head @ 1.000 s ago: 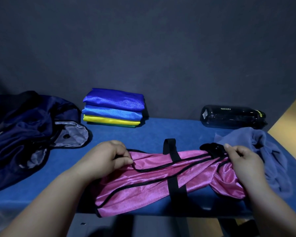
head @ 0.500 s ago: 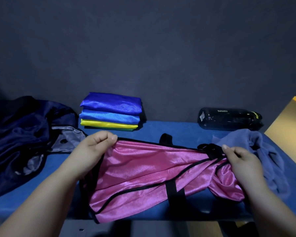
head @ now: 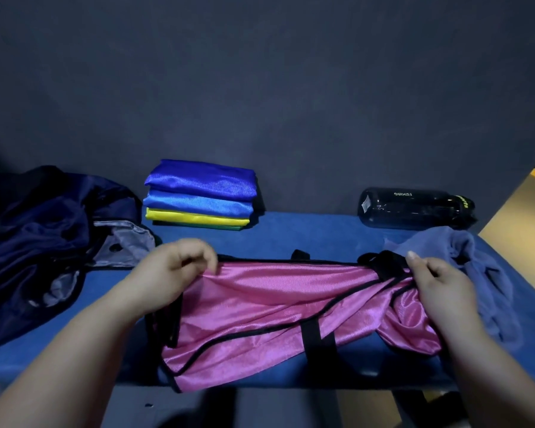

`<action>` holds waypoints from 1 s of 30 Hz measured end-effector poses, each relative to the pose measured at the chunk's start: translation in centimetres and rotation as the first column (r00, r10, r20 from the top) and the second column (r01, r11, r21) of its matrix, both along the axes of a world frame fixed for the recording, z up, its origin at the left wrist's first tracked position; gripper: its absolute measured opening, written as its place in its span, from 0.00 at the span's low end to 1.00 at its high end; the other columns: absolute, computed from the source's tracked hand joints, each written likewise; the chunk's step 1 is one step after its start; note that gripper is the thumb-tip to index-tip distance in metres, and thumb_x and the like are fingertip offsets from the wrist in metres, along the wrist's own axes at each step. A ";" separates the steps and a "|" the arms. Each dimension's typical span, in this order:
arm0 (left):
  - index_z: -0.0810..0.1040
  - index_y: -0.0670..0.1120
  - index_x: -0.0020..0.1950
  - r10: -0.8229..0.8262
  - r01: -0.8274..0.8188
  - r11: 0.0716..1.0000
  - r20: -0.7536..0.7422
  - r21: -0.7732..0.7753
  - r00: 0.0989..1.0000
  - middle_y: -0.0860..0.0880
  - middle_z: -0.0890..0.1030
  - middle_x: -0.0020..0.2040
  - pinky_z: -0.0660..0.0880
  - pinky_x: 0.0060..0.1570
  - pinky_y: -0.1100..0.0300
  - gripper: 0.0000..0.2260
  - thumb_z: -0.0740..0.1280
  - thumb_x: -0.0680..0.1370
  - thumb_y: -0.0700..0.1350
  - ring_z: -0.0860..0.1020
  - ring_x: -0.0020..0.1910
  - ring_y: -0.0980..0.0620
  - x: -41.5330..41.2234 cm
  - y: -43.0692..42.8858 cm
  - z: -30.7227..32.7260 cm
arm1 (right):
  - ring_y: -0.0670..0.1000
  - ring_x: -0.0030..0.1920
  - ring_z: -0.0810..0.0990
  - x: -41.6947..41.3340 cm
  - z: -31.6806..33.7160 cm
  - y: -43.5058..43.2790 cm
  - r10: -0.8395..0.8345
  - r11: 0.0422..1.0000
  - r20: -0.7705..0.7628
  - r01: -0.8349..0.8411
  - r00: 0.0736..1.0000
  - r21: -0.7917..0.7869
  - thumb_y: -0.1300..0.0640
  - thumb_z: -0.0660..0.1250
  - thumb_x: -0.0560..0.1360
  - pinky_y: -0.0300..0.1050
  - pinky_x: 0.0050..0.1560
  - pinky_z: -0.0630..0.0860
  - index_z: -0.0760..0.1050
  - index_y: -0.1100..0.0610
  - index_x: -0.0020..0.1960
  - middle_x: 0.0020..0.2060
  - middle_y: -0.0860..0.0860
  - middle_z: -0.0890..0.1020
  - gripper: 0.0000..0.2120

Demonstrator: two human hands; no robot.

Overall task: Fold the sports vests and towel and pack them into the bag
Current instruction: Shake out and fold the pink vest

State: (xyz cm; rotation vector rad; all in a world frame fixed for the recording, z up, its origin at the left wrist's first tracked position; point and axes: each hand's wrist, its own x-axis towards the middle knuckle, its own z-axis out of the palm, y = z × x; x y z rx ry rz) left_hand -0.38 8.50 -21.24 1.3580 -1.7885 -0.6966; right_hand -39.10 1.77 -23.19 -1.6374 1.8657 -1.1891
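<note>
A dark wall backed the blue counter (head: 291, 233). At six o'clock lay the pink vest (head: 275, 304), the left hand (head: 173, 270) pinching its nine-o'clock corner and the right hand (head: 439, 285) gripping its three-o'clock end. This looked like mid-fold; the next move probably called for bringing the ends together squarely. The bag (head: 44, 242) sat at nine o'clock.

Two hands in view: left hand (head: 173, 267) and right hand (head: 439, 282), both bare. Left forearm (head: 84, 341) and right forearm (head: 491, 359) are bare to the frame edge. Short-trimmed nail on right index fingertip (head: 412, 255); left fingers (head: 209, 262) too motion-blurred to read.
</note>
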 end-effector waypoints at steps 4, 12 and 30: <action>0.79 0.64 0.30 -0.160 0.115 0.980 0.298 0.162 0.941 0.59 0.74 0.48 0.67 0.44 0.72 0.22 0.56 0.65 0.37 0.76 0.43 0.61 -0.7 0.3 -0.2 | 0.54 0.30 0.71 -0.1 -0.3 -0.1 -0.012 1.000 -0.019 0.012 1.000 -0.001 0.47 0.64 0.79 0.46 0.34 0.66 0.71 0.58 0.32 0.25 0.55 0.72 0.21; 0.82 0.57 0.55 0.214 -0.075 0.962 0.558 -0.262 0.802 0.57 0.73 0.50 0.61 0.53 0.54 0.19 0.55 0.73 0.48 0.69 0.52 0.56 -1.5 0.2 -1.1 | 0.56 0.33 0.73 -0.1 -0.5 -0.4 -0.024 0.999 -0.028 0.023 0.999 -0.028 0.48 0.64 0.79 0.47 0.35 0.66 0.72 0.60 0.33 0.28 0.57 0.74 0.21; 0.77 0.61 0.36 -0.305 0.192 0.944 0.485 0.269 0.820 0.59 0.72 0.45 0.72 0.50 0.62 0.11 0.79 0.64 0.56 0.73 0.48 0.60 -2.5 0.8 -2.1 | 0.54 0.32 0.71 -0.1 -0.6 -0.6 -0.040 0.999 -0.085 0.038 0.996 -0.018 0.48 0.64 0.79 0.46 0.34 0.64 0.75 0.65 0.37 0.31 0.61 0.76 0.21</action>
